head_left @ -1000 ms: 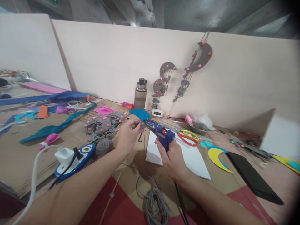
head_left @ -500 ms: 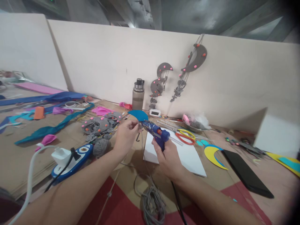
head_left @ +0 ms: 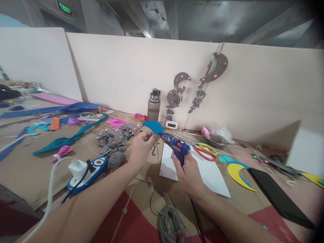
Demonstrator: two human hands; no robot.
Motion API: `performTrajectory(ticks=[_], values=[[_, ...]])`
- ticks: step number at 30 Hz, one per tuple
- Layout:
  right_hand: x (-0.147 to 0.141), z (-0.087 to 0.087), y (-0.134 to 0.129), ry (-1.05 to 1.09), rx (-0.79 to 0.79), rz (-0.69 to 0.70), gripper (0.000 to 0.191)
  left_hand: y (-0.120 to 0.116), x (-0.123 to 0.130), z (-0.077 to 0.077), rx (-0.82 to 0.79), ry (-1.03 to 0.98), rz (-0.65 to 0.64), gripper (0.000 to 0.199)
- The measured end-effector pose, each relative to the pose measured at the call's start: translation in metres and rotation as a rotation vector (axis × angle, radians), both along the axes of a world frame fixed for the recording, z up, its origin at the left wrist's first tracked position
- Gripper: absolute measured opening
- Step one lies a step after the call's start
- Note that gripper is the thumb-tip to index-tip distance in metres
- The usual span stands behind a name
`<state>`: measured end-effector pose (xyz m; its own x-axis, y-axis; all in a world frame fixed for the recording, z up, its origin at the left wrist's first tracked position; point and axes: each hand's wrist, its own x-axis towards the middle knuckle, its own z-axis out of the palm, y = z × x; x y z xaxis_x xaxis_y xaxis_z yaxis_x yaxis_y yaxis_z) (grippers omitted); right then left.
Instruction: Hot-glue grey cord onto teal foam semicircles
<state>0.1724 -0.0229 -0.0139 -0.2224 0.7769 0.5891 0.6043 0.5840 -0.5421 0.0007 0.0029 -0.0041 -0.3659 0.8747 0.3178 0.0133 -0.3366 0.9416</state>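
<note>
My left hand [head_left: 141, 146] is closed in a pinch on grey cord [head_left: 158, 152], which hangs from the fingertips toward a loose coil below. A small grey piece [head_left: 157, 137] shows at the fingertips. Just beyond them is a blue crescent [head_left: 153, 127]; whether the fingers touch it I cannot tell. My right hand [head_left: 188, 170] grips a blue hot glue gun [head_left: 180, 150], its nozzle pointing left, a short way from the pinched fingers. A clear glue stick sticks out of its back. Under the gun lies white paper [head_left: 169, 168].
Grey yarn ball [head_left: 116, 161], dotted grey crescents [head_left: 111, 135] and a blue power strip [head_left: 101, 165] lie left. Scissors [head_left: 206, 153], a yellow crescent [head_left: 238, 175] and a black phone [head_left: 275, 192] lie right. A bottle [head_left: 153, 108] stands by the white panel.
The view has shifted, so everything sits a little further right and lower. The glue gun's nozzle has drawn slightly away from my left fingertips. Both hands keep their grips.
</note>
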Motion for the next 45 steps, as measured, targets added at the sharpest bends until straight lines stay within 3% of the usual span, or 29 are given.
performTrajectory(ticks=[6,25,29,35,39,43,45], values=[[0.001,-0.001,0.002,-0.005,-0.012,-0.030,0.029,0.003,-0.001,-0.003,0.022,-0.066,-0.043,0.019],[0.002,0.002,0.002,0.098,-0.054,-0.051,0.029,0.000,0.003,0.007,0.057,-0.348,-0.139,0.021],[0.007,0.006,0.011,0.236,-0.190,-0.032,0.030,-0.001,0.002,0.009,0.009,-0.420,-0.134,0.022],[0.031,0.011,0.046,0.410,-0.620,0.084,0.023,0.000,0.003,0.008,-0.026,-0.445,-0.141,0.024],[0.045,0.012,0.059,0.035,-0.730,-0.025,0.023,0.002,0.003,0.002,-0.012,-0.332,-0.128,0.024],[0.048,0.026,0.051,-0.582,-0.423,-0.376,0.035,0.000,0.002,0.000,0.012,-0.058,-0.063,0.025],[0.045,0.037,0.041,-0.707,-0.300,-0.478,0.040,-0.003,0.003,0.002,0.021,0.077,-0.009,0.025]])
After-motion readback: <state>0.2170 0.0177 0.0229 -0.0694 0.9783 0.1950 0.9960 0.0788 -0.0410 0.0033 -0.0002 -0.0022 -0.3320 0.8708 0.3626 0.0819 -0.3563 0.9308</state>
